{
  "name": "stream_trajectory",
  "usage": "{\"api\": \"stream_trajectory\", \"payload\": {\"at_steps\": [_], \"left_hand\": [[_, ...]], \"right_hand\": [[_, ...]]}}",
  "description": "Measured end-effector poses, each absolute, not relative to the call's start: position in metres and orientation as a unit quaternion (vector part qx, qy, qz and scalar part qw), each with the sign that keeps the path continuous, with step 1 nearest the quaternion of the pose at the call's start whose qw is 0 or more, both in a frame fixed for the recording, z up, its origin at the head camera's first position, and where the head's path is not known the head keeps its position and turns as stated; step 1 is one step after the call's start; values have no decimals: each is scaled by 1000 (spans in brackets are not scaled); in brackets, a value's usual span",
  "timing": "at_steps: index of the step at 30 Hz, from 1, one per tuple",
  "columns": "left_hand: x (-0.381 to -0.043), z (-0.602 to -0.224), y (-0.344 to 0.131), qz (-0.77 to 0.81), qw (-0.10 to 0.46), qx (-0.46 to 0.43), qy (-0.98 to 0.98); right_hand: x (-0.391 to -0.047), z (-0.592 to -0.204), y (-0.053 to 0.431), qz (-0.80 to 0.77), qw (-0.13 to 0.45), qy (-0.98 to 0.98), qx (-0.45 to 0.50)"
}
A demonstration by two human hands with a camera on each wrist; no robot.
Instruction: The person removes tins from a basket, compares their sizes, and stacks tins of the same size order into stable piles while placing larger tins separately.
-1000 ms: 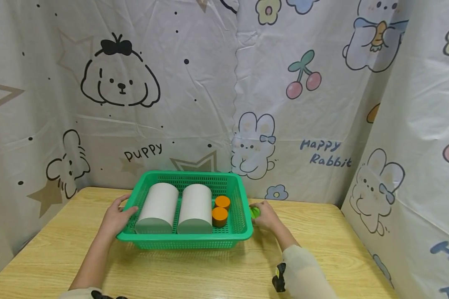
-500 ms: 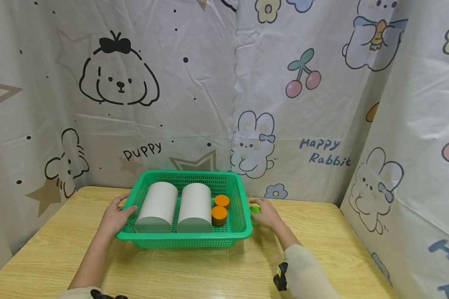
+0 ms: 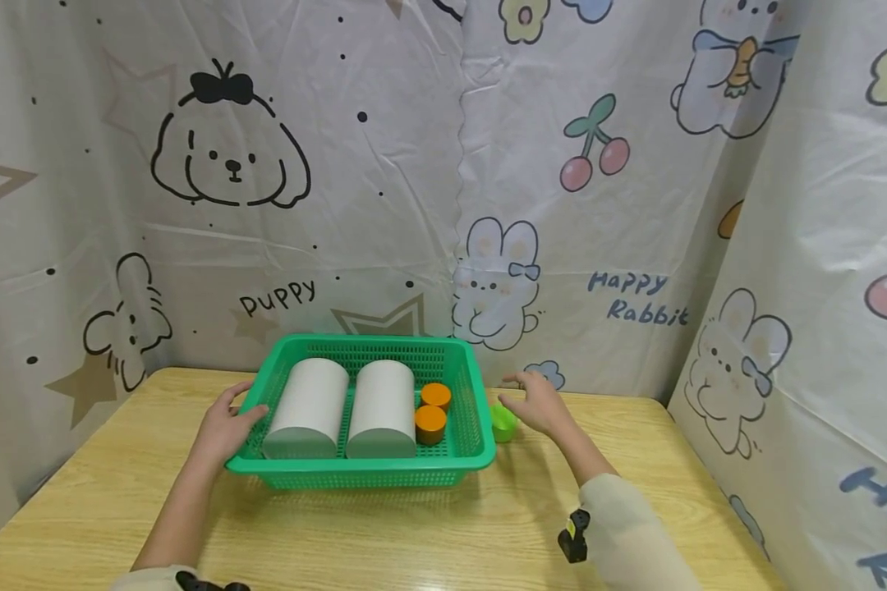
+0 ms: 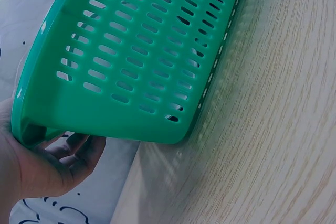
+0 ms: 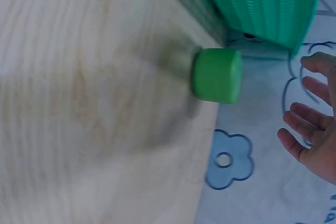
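Observation:
A green plastic basket (image 3: 362,468) stands on the table, holding two big white rounded blocks (image 3: 312,400) and two small orange cylinders (image 3: 430,423). My left hand (image 3: 225,427) grips its left rim; in the left wrist view, the fingers of the left hand (image 4: 58,169) curl under the rim of the basket (image 4: 58,114). Just outside the basket's right side stands a small bright green cylinder (image 3: 503,424). Close above and to the right of it is my right hand (image 3: 543,402), fingers spread and holding nothing. The right wrist view shows a gap between the green cylinder (image 5: 217,75) and the right hand (image 5: 315,119).
The wooden table (image 3: 384,542) extends in front of the basket and to both sides. A cartoon-printed curtain (image 3: 384,189) hangs right behind the table's back edge, and another fold of it (image 3: 820,328) runs along the right side.
My right hand has let go of the green cylinder and lifted away up and to the right, leaving it beside the basket. The left hand keeps its place on the rim.

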State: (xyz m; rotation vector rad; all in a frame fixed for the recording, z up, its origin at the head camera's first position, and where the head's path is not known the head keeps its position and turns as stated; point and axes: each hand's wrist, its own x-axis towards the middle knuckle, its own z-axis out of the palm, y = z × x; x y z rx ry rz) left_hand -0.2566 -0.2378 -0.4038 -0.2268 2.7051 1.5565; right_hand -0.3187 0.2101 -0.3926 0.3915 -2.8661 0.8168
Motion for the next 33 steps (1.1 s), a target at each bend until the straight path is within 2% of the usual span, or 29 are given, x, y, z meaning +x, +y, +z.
{"api": "stream_trajectory", "payload": {"at_steps": [10,22,33], "left_hand": [[-259,-409,-240,499,1,-68,864],[-259,-410,-240,497,-5,-68,865],[-259,-410,-240,503,-1,-65,862]], "right_hand": [[-309,-359,198,259,96,-947,165],[-299,-346,175,269,33,-939,214],[-297,-348,151,243,28,-936,254]]}}
